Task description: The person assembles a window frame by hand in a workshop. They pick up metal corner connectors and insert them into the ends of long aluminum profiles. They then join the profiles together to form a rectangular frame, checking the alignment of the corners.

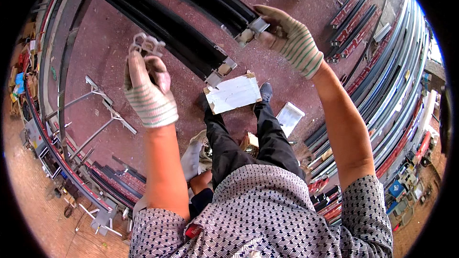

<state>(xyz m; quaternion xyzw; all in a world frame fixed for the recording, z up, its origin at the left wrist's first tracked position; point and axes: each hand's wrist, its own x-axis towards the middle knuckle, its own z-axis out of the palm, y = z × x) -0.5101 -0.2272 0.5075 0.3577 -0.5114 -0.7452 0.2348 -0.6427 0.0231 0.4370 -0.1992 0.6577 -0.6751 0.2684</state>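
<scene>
My left hand [149, 88], in a white knit glove with green stripes, pinches a small silvery metal connector piece [147, 43] with hollow sections, held up left of the black profiles. My right hand [294, 43], gloved alike, has its thumb and fingers around the near end of the right black profile [210, 1], at a silvery metal corner connector [251, 29] there. The left black profile [167, 31] runs beside it, with a similar corner connector [221, 71] at its near end. Neither hand touches that left profile.
A white board [233, 94] lies below the profile ends, by my feet. A small box [250, 144] and a white sack [193, 155] are near my legs, beside part of another person's arm [201, 181]. Long profiles [382, 100] are stacked at right; metal stands [103, 100] are at left.
</scene>
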